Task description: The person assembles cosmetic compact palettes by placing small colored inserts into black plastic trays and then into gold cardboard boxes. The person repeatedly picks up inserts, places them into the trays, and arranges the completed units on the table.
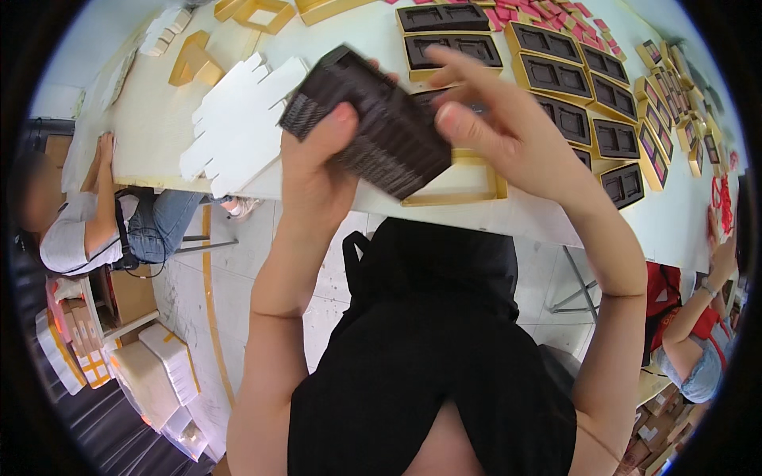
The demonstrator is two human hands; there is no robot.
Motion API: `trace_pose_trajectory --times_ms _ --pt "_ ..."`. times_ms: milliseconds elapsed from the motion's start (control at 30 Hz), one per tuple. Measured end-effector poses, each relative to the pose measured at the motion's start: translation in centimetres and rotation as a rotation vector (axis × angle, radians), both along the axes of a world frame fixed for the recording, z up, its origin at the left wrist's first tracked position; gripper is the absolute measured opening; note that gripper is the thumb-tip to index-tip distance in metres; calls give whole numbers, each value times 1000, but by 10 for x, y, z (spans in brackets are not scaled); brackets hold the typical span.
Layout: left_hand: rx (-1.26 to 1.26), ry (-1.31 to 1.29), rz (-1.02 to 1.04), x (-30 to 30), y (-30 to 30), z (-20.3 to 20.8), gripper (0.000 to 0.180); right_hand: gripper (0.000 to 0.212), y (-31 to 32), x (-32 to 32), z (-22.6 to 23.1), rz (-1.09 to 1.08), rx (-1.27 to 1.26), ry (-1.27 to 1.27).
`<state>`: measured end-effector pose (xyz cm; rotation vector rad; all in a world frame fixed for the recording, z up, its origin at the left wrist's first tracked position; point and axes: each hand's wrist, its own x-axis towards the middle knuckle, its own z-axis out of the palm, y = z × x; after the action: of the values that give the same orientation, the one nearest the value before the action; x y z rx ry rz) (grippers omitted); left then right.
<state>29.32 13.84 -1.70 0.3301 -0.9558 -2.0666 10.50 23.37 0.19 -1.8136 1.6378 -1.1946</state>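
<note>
My left hand (317, 163) grips a thick stack of nested black plastic tray inserts (389, 131), tilted above the table's near edge, thumb on the near side and fingertips just showing behind. Fingers spread, my right hand (516, 139) is at the stack's right end; whether its thumb touches the stack cannot be made out. Below the stack, partly hidden by it, lies a shallow gold box (464, 194). Beyond my hands, gold boxes (514, 55) hold black inserts with shaped hollows, set out in rows.
White flat card blanks (238, 119) lie left of my hands; gold box pieces (194, 63) lie farther left. Pink and gold small pieces (556, 20) are at the back, and filled gold boxes (655, 143) at right. One person (87, 230) sits at left, another (698, 349) at right.
</note>
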Motion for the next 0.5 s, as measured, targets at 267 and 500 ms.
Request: trace_pose_trajectory --times_ms 267,500 --pt "-305 -181 249 25 29 11 65 46 34 30 40 17 147 -356" --pt "-68 -197 254 45 45 -3 70 60 52 21 30 67 -36 -126"
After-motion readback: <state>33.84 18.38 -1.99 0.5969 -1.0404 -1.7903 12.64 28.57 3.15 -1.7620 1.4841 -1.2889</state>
